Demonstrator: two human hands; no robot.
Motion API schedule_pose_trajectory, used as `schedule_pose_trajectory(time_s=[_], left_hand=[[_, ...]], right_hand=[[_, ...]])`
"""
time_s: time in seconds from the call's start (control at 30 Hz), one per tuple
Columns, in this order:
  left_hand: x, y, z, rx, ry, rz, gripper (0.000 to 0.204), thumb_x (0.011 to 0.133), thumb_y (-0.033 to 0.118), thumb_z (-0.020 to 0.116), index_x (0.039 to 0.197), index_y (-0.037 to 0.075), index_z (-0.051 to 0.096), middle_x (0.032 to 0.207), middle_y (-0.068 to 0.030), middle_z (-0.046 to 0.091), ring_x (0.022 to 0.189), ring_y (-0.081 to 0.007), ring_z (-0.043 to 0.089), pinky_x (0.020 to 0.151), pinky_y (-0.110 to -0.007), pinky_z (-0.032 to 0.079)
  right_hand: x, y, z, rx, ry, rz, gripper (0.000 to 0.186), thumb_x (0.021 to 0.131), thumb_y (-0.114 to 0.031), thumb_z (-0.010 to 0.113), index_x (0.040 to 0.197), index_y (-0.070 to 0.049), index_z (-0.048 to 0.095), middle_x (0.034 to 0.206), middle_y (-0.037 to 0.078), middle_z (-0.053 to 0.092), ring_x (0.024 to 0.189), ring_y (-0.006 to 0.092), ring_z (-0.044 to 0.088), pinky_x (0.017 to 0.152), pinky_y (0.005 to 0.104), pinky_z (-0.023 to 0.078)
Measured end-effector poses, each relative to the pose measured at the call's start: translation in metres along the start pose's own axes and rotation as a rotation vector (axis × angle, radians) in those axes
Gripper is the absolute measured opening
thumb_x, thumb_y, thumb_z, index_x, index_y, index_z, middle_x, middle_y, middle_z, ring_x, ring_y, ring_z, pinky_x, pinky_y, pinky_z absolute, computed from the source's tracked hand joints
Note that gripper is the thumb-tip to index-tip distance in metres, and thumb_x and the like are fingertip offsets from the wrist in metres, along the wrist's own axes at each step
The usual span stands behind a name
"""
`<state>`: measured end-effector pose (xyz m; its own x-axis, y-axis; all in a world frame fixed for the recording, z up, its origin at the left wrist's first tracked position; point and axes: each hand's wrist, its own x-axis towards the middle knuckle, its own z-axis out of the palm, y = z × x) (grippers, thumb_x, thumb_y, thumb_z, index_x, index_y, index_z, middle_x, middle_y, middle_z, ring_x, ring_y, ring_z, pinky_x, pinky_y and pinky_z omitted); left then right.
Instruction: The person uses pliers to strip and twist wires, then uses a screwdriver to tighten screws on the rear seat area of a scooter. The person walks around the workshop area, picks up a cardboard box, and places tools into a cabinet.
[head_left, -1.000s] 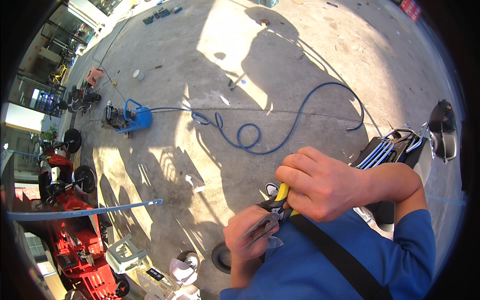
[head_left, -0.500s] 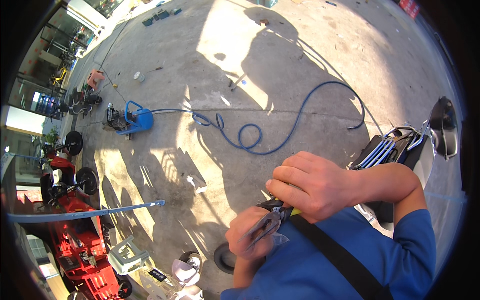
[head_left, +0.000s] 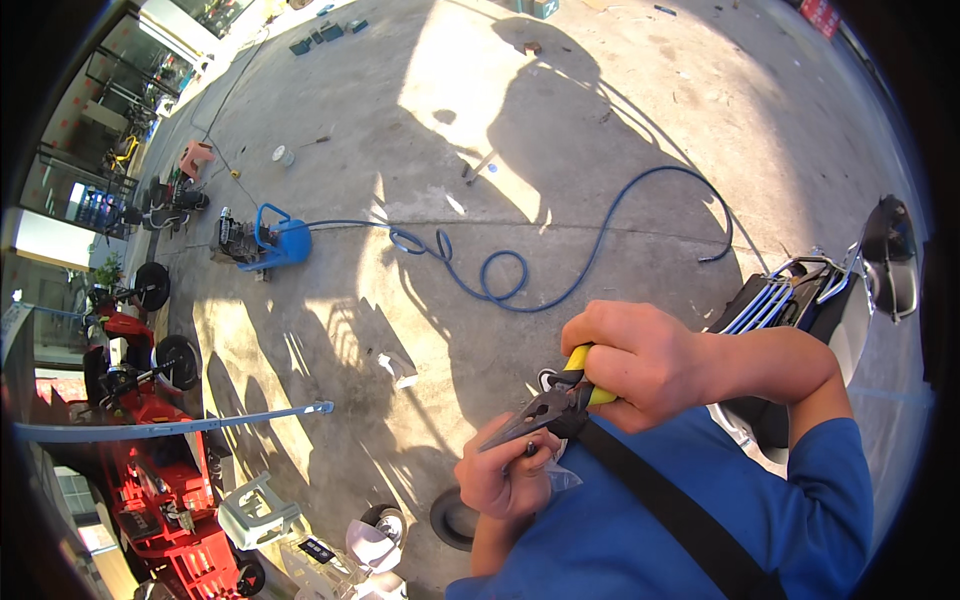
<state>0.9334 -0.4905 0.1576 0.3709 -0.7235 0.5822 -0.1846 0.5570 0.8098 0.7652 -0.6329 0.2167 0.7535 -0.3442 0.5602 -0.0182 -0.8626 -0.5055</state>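
Note:
Yellow-and-black needle-nose pliers [head_left: 545, 409] are gripped by the handles in my right hand [head_left: 640, 365]. Their jaws point left and down, just above my left hand [head_left: 505, 475]. A small dark round-ended piece [head_left: 531, 449] shows between the curled fingers of the left hand; its kind is too small to make out. Clear plastic film [head_left: 563, 480] sticks out beside that hand's wrist side. A silvery ring-shaped thing [head_left: 546, 380] appears beside the pliers' upper handle, partly hidden.
A blue air compressor [head_left: 290, 242] trails a coiled blue hose [head_left: 560, 300] across the concrete. A red vehicle frame [head_left: 150, 460], a pale stool [head_left: 258, 512] and a tyre [head_left: 455, 520] lie to the left. A scooter with a metal rack [head_left: 770, 300] stands at right.
My right hand has drawn up off the left hand, and the pliers' jaws and yellow handles have come into fuller view. The dark piece in my left fingers now shows.

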Motion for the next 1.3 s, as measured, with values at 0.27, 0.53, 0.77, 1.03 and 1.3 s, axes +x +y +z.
schedule_pose_trajectory(time_s=[0.27, 0.53, 0.77, 1.03, 1.3], left_hand=[[0.001, 0.001, -0.002, -0.061, -0.011, -0.035, 0.014, 0.090, -0.009, 0.068, 0.101, -0.011, 0.061, 0.072, -0.0187, 0.069, 0.061, -0.0294, 0.068, 0.055, -0.036, 0.055], [0.009, 0.002, -0.002, -0.088, -0.087, 0.029, 0.009, 0.096, -0.005, 0.062, 0.102, -0.011, 0.061, 0.073, -0.0186, 0.069, 0.060, -0.0285, 0.068, 0.055, -0.036, 0.055], [0.009, 0.000, -0.005, -0.121, -0.124, -0.008, 0.012, 0.099, -0.001, 0.060, 0.101, -0.012, 0.061, 0.073, -0.0195, 0.069, 0.061, -0.0302, 0.068, 0.055, -0.037, 0.056], [0.005, -0.006, -0.007, -0.108, -0.106, -0.053, 0.009, 0.097, -0.004, 0.058, 0.101, -0.012, 0.061, 0.076, -0.0193, 0.068, 0.062, -0.0317, 0.068, 0.056, -0.040, 0.056], [0.003, -0.013, -0.006, -0.063, -0.085, -0.061, 0.009, 0.095, -0.007, 0.058, 0.103, -0.011, 0.061, 0.076, -0.0192, 0.068, 0.062, -0.0293, 0.067, 0.056, -0.037, 0.055]], right_hand=[[0.000, -0.008, 0.008, -0.120, 0.030, -0.130, 0.022, 0.064, -0.013, 0.066, 0.075, 0.004, 0.059, 0.116, 0.028, 0.063, 0.105, 0.0394, 0.065, 0.090, 0.0515, 0.053], [0.001, -0.015, 0.001, -0.214, -0.003, -0.131, 0.021, 0.068, -0.015, 0.065, 0.076, 0.004, 0.059, 0.117, 0.028, 0.063, 0.107, 0.0398, 0.064, 0.095, 0.0578, 0.051], [0.002, -0.017, -0.006, -0.191, -0.093, -0.115, 0.020, 0.070, -0.016, 0.066, 0.072, 0.002, 0.057, 0.108, 0.024, 0.063, 0.096, 0.0364, 0.065, 0.084, 0.0485, 0.054], [0.005, -0.003, 0.010, -0.128, 0.028, -0.102, 0.035, 0.067, -0.013, 0.070, 0.098, 0.000, 0.059, 0.101, 0.019, 0.063, 0.086, 0.0316, 0.063, 0.072, 0.0370, 0.051], [0.000, 0.003, 0.013, -0.108, -0.139, -0.023, 0.040, 0.063, -0.011, 0.072, 0.100, -0.001, 0.060, 0.085, 0.011, 0.054, 0.072, 0.0289, 0.055, 0.065, 0.0380, 0.048]])
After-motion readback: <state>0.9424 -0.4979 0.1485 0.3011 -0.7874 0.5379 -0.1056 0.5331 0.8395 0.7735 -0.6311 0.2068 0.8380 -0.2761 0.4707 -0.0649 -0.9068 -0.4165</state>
